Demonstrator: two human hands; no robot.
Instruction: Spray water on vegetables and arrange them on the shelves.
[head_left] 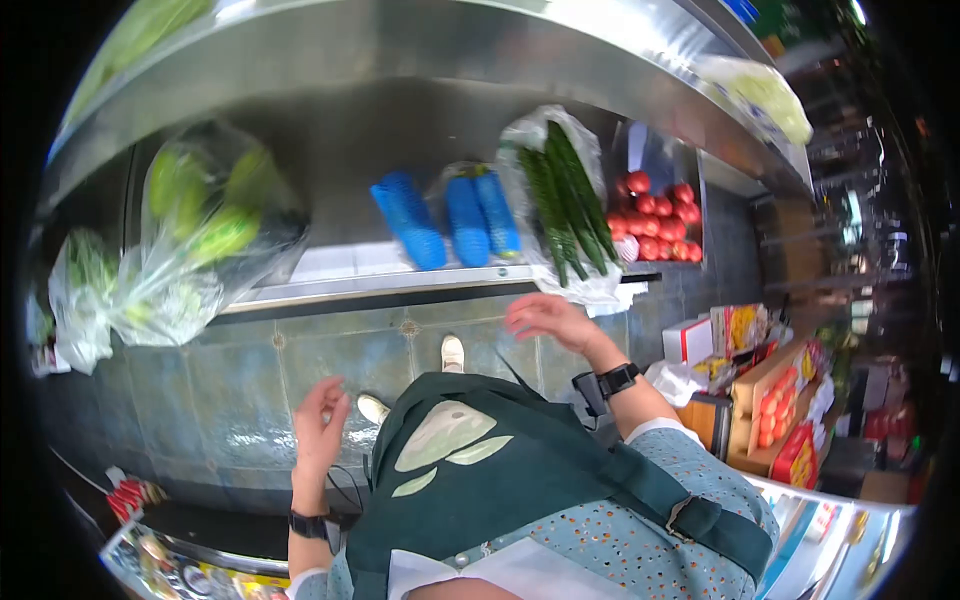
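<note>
My right hand [545, 320] hangs over the floor just below the shelf's front edge, fingers loosely bent and apart, nothing in them. Nearest to it are long dark green cucumbers [567, 205] lying on a clear plastic bag [530, 125]. My left hand [322, 415] is lower and to the left, over the floor tiles, its fingers loosely curled and holding nothing. On the metal shelf [350, 130], left of the cucumbers, lie a blue net-wrapped long item [410, 220] and two more blue-wrapped pieces [467, 215]; what is inside cannot be made out.
Clear bags of green vegetables [215, 205] sit at the shelf's left end. Tomatoes [655, 220] fill a tray at the right. A metal ledge [440, 50] crosses above. Boxes [690, 342] and a carton of orange-red fruit [775, 405] stand lower right.
</note>
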